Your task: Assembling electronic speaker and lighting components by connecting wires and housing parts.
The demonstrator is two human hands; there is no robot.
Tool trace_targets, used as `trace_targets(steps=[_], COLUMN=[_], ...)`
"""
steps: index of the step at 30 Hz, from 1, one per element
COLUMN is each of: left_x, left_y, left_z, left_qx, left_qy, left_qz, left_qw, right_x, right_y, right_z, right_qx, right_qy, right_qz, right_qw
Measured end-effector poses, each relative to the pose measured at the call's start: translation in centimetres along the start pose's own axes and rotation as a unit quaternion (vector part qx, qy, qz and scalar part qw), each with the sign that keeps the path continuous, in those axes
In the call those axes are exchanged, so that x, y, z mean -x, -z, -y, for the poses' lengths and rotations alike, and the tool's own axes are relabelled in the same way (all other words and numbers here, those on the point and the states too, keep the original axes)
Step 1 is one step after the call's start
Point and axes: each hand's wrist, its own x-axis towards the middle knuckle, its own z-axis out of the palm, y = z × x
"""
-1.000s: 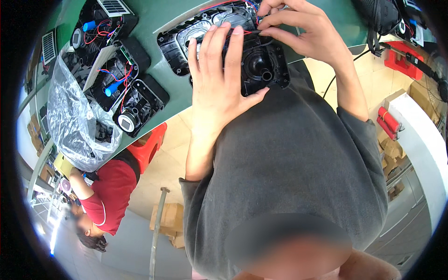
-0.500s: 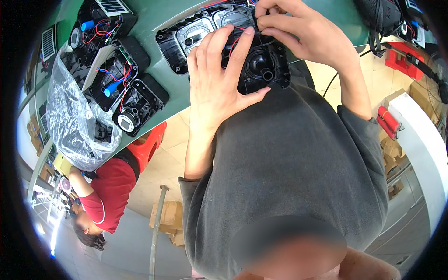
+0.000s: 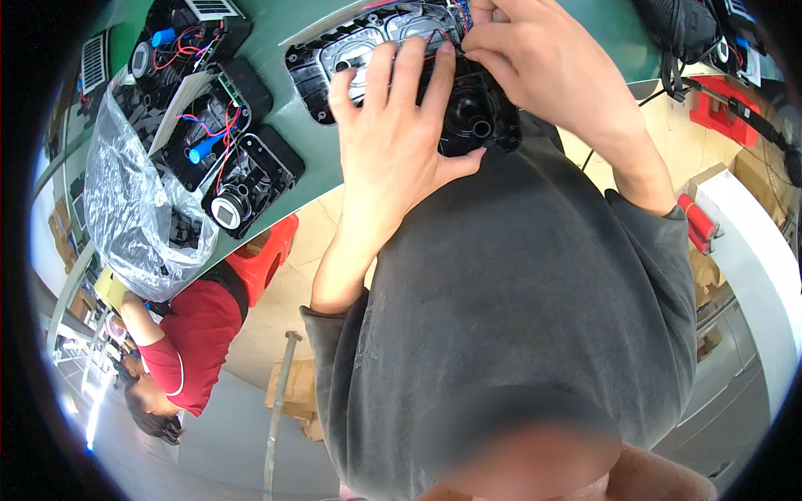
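A black plastic housing [image 3: 315, 88] with a ribbed, moulded inside lies on the green table in front of me. A round black fitting with a short spout [image 3: 479, 117] sits at its near right. My left hand [image 3: 393, 138] rests across the housing with fingers spread, its fingertips inside and its thumb by the near edge. A thin red wire [image 3: 434, 55] runs beside its index fingertip. At the far right part of the housing, my right hand [image 3: 543, 54] is closed in a pinch near several thin wires [image 3: 461, 12]. What lies between its fingertips is hidden.
Left on the table [image 3: 288, 179] stand several similar black housings [image 3: 271, 163] with blue cylinders and red wires. A clear plastic bag [image 3: 125, 217] hangs at the table edge. A co-worker in a red shirt [image 3: 200, 334] is at lower left. A black pouch [image 3: 681, 33] lies at far right.
The housing has shifted slightly to the right and away from me. My left hand has moved a little with its fingers spread wider; my right hand stays pinched near the wires.
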Motion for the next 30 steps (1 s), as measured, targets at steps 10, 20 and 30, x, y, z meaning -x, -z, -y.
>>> trace_targets(steps=[10,20,30], left_x=[-0.3,0.8,14.4], left_y=[0.1,0.9,4.7], left_z=[0.1,0.9,27.6], left_qx=[0.029,-0.017,-0.039], left_qy=[-0.028,-0.072,0.497], left_qz=[-0.027,-0.090,-0.207], left_qw=[0.999,0.993,0.842], right_x=[2.9,2.8,2.2], right_y=[-1.9,-3.4,-2.1], right_z=[-2.5,-2.5,-2.9], right_qx=[0.048,0.044,0.029], right_qy=[0.127,0.172,0.196], right_qz=[-0.099,-0.143,-0.172], right_qw=[0.986,0.974,0.965])
